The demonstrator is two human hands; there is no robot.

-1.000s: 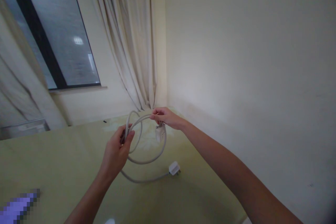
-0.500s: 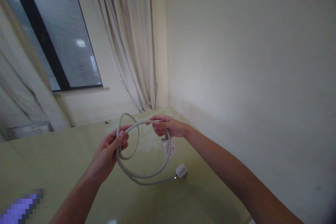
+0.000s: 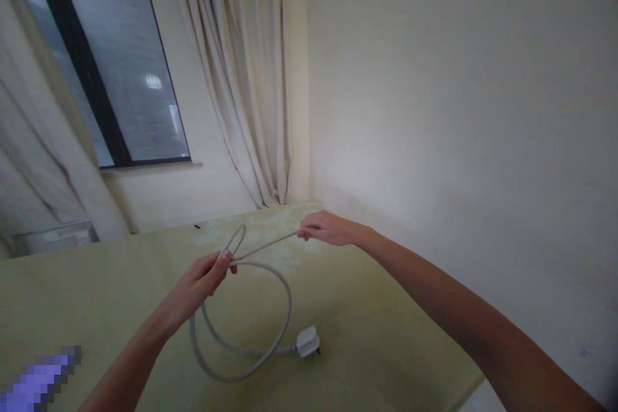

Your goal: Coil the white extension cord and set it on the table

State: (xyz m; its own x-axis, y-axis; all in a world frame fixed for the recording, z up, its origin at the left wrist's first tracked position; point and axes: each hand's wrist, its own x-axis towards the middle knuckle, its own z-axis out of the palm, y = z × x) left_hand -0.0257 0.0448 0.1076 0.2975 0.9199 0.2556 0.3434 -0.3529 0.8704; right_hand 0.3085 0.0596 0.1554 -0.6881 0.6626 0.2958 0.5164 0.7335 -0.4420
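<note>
A pale grey power cord (image 3: 288, 299) hangs in loose loops over the bed-like surface. My left hand (image 3: 208, 272) is closed on the gathered loops, its thumb on top. Farther right, my right hand (image 3: 329, 228) pinches the same cord, and a straight stretch runs between the two hands. A smaller loop rises above my left fingers. At the cord's lower end dangles a white plug (image 3: 308, 342) with dark prongs. The cord's other end is not visible beyond my right hand.
A pale green patterned surface (image 3: 120, 296) lies below my hands. A bare wall (image 3: 458, 109) stands at right; a curtain (image 3: 255, 77) and dark-framed window (image 3: 120, 64) are behind. A small dark object (image 3: 197, 226) lies near the far edge. A blurred purple patch (image 3: 38, 380) is at lower left.
My right hand has moved right, pulling a stretch of cord straight. The loops and plug hang lower. The white socket block beside my right hand no longer shows.
</note>
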